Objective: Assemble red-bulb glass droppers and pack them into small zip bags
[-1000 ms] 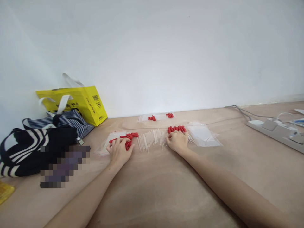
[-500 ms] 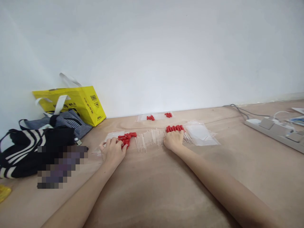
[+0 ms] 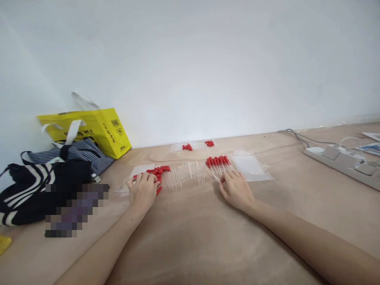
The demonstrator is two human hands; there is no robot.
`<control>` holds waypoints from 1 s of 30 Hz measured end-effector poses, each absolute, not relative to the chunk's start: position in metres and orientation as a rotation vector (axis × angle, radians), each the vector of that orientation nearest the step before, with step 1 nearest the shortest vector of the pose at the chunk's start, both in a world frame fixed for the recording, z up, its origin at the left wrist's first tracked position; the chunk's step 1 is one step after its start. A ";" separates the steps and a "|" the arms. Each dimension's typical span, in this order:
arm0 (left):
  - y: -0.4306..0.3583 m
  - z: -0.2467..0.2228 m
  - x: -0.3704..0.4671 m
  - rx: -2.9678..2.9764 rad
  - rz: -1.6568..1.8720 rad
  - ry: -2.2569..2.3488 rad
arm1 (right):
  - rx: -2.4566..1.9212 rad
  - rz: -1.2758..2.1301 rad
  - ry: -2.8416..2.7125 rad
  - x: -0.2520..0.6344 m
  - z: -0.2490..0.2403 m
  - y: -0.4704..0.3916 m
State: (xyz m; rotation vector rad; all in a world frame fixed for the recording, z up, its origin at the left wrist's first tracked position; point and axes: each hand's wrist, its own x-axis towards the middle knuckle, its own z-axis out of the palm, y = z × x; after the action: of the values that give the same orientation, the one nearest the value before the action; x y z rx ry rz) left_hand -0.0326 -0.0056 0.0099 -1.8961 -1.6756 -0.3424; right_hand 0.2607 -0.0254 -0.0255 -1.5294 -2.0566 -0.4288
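Observation:
My left hand (image 3: 143, 190) rests with bent fingers on a loose pile of red rubber bulbs (image 3: 162, 169); its fingertips are closed over bulbs partly hidden beneath them. To the right, my right hand (image 3: 236, 190) is closed at the lower ends of a row of droppers (image 3: 218, 162), clear thin tubes with red bulbs on top. Its fingers cover several of the tube ends. Between the hands lies a row of bare clear dropper tubes (image 3: 187, 172), side by side on the wooden table (image 3: 184, 237).
A clear plastic bag (image 3: 249, 164) lies right of the droppers, another (image 3: 126, 183) under the left pile. Farther back, a bag (image 3: 196, 145) carries more red bulbs. A yellow bag (image 3: 114, 134) and black bag (image 3: 38, 190) stand left; a power strip (image 3: 350, 164) lies right.
My right hand has moved from the bulb tops toward me and right, to the tubes' lower ends, uncovering the row of droppers. My left hand has shifted slightly over its pile.

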 end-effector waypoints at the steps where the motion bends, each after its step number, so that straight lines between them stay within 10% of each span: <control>1: -0.006 0.011 -0.032 -1.891 -0.347 -1.692 | -1.508 -0.424 -2.062 0.264 -0.027 -0.028; 30: -0.034 -0.010 0.032 -2.830 -1.011 -1.325 | -1.035 0.239 -2.142 0.245 -0.028 -0.041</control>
State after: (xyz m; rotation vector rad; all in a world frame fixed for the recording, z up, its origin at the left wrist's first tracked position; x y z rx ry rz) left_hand 0.0320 -0.0339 -0.0105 -2.8305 -1.3246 -1.0111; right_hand 0.2449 -0.0414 -0.0275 -1.0350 -2.1418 0.2389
